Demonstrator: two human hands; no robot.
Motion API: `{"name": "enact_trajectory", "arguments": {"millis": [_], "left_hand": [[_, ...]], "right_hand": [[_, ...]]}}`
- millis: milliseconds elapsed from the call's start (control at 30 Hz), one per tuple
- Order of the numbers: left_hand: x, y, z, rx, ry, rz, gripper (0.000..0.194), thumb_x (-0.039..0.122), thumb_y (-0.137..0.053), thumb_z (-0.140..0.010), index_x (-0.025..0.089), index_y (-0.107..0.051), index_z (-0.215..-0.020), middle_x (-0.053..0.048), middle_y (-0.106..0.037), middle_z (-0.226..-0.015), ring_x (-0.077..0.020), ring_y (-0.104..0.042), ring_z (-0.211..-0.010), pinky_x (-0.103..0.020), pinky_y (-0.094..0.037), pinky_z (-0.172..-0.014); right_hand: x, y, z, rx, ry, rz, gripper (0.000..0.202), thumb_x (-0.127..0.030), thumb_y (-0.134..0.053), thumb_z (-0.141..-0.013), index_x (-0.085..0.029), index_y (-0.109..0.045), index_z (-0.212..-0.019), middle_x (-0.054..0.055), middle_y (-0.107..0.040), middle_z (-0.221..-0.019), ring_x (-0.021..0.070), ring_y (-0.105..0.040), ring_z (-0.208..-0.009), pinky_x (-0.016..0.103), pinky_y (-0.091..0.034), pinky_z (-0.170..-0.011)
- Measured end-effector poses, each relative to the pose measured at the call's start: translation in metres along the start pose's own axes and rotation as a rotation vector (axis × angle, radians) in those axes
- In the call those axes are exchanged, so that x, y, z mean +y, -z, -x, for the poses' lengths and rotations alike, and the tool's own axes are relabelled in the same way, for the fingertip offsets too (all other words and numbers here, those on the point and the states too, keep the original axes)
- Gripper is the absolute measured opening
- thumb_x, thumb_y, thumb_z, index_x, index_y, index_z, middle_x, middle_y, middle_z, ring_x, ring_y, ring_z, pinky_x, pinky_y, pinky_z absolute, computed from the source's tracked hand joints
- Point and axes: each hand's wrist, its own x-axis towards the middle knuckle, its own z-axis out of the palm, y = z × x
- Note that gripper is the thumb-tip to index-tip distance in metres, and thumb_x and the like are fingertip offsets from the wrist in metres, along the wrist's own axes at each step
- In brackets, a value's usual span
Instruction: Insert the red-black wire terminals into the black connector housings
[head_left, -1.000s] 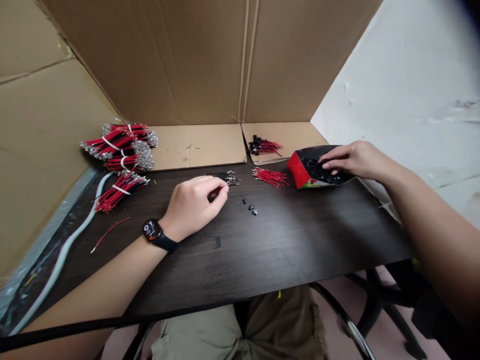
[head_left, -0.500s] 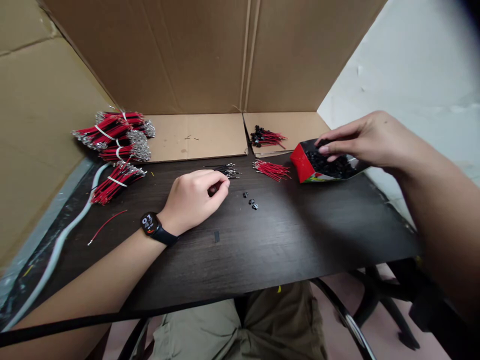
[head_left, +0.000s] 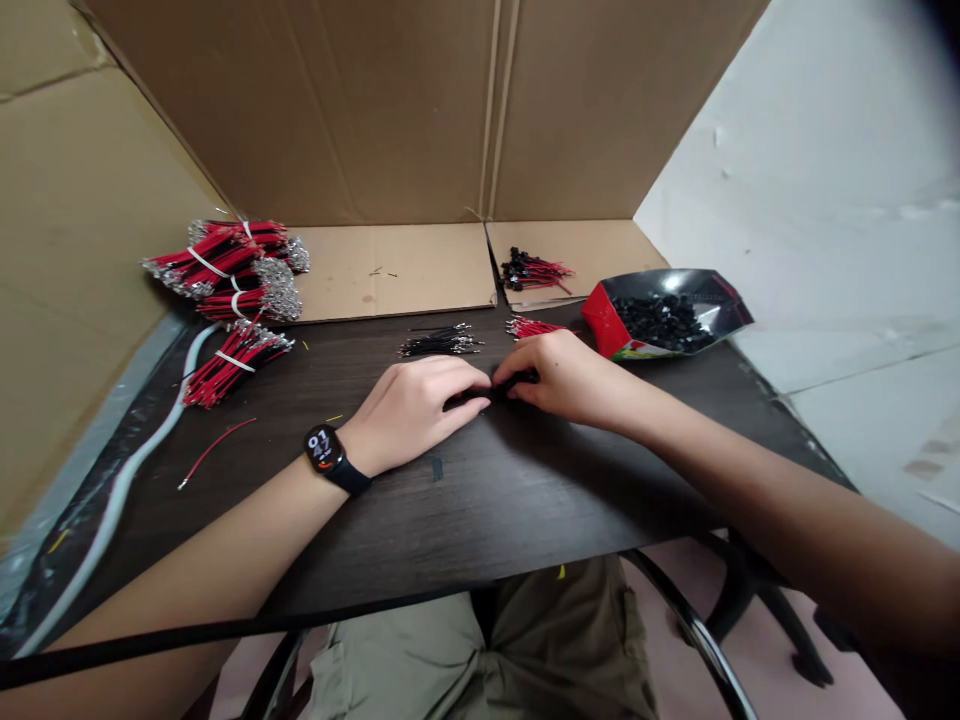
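Note:
My left hand (head_left: 427,405), with a watch on its wrist, rests over the table, its thumb and fingers curled close together. Facing it, my right hand (head_left: 559,375) is closed on small black plastic connector housings, partly visible under the fingers. The fingertips of both hands almost meet, and they cover the spot where loose black pieces lay. What the left fingertips hold, if anything, is hidden. Just beyond the left hand lies a pile of black wires (head_left: 441,341) with metal ends. Red wires (head_left: 529,327) are partly covered by the right hand.
A red and black box (head_left: 604,325) of black housings stands at the right. Wires with black housings (head_left: 529,270) lie on cardboard (head_left: 412,280). Tied bundles of red and black wires (head_left: 236,365) are stacked left, near a single red wire (head_left: 214,450) and white cable (head_left: 131,480).
My right hand has left the box of black housings and moved left to the middle of the table. My left hand has shifted slightly right, towards it.

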Motion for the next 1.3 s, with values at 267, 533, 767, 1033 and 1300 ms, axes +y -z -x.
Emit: {"name": "enact_trajectory", "arguments": {"millis": [267, 533, 767, 1033, 1300], "left_hand": [[0.004, -0.007, -0.002, -0.014, 0.018, -0.036, 0.017, 0.028, -0.072, -0.096, 0.018, -0.071, -0.110, -0.003, -0.077, -0.098, -0.0189, -0.073, -0.087, -0.029, -0.053, -0.076], [0.001, -0.006, -0.004, -0.004, 0.029, -0.053, 0.008, 0.020, -0.065, -0.099, 0.017, -0.071, -0.103, -0.003, -0.075, -0.095, -0.0199, -0.071, -0.086, -0.030, -0.052, -0.078], [0.000, -0.007, -0.002, 0.009, 0.002, -0.037, 0.013, 0.019, -0.060, -0.102, 0.017, -0.072, -0.104, -0.004, -0.077, -0.099, -0.0203, -0.073, -0.090, -0.032, -0.054, -0.082], [-0.001, -0.005, -0.002, 0.031, 0.000, -0.062, 0.015, 0.019, -0.059, -0.102, 0.017, -0.073, -0.107, -0.005, -0.079, -0.105, -0.0209, -0.075, -0.095, -0.033, -0.057, -0.087], [-0.001, -0.004, -0.001, 0.015, -0.040, -0.156, 0.026, 0.013, -0.053, -0.102, 0.013, -0.073, -0.120, -0.008, -0.079, -0.117, -0.0243, -0.074, -0.108, -0.038, -0.059, -0.096]], "right_hand": [[-0.003, 0.002, 0.008, -0.012, -0.004, -0.036, 0.032, -0.004, -0.067, -0.080, -0.018, -0.083, -0.104, 0.005, -0.082, -0.102, 0.0216, -0.074, -0.092, 0.029, -0.053, -0.081], [-0.003, 0.010, 0.012, 0.016, -0.068, -0.237, 0.022, -0.018, -0.064, -0.092, -0.021, -0.084, -0.101, 0.001, -0.082, -0.092, 0.0176, -0.073, -0.081, 0.028, -0.054, -0.075], [-0.003, 0.004, 0.014, 0.038, -0.182, -0.503, 0.020, -0.025, -0.066, -0.091, -0.021, -0.084, -0.099, 0.004, -0.081, -0.093, 0.0191, -0.073, -0.077, 0.030, -0.061, -0.065], [-0.005, -0.001, 0.017, 0.222, -0.232, -0.769, 0.017, -0.031, -0.070, -0.091, -0.017, -0.078, -0.091, 0.009, -0.079, -0.095, 0.0193, -0.074, -0.081, 0.025, -0.058, -0.057], [0.041, 0.060, 0.069, 0.704, -0.340, -0.271, 0.018, -0.027, -0.068, -0.091, -0.020, -0.080, -0.103, 0.010, -0.080, -0.097, 0.0175, -0.072, -0.076, 0.032, -0.055, -0.066]]}}
